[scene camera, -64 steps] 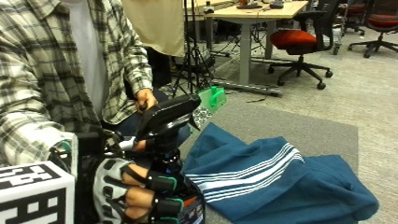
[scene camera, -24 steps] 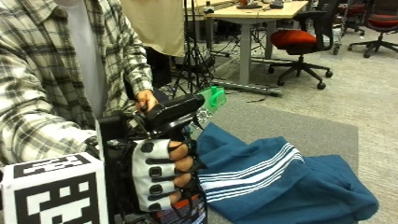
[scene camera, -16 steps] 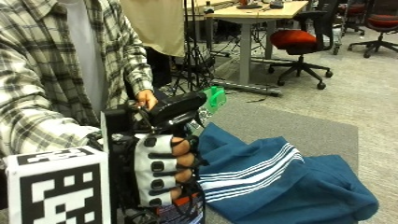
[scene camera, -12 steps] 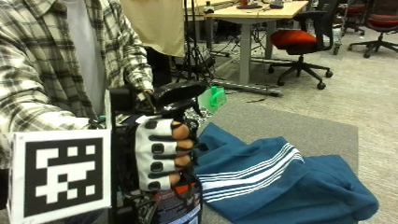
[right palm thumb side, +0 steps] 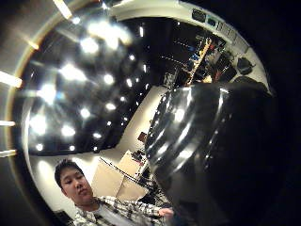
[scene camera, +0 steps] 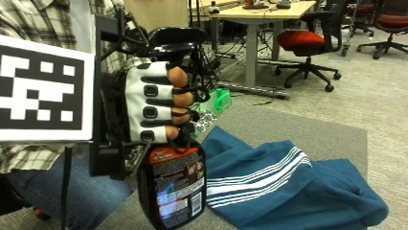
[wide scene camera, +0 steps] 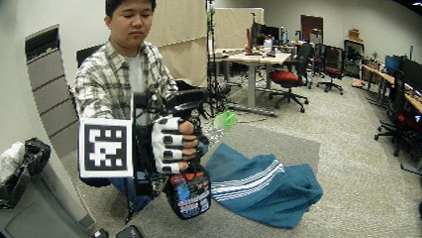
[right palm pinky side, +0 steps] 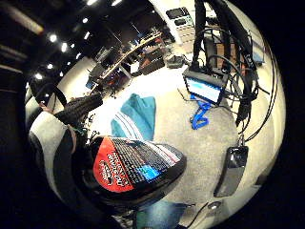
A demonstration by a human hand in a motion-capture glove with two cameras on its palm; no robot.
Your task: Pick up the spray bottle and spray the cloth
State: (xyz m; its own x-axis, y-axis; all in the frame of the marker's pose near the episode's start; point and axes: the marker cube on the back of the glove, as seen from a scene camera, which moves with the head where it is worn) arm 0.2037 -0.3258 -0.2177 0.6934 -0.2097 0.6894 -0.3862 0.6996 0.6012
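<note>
Spray bottle (scene camera: 172,184) in gloved right hands (scene camera: 156,108), teal cloth (scene camera: 287,187) on grey table (scene camera: 319,129)

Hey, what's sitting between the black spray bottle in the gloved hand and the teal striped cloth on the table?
Nothing sits between them. In the outside view the black spray bottle, gripped by the gloved right hand, hangs beside the teal striped cloth, with only bare grey table there.

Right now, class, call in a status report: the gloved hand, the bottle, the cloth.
Right hand grips the spray bottle, lifted off the table. Teal cloth lies crumpled on the grey mat, beside and below the bottle. Nothing between them.
</note>
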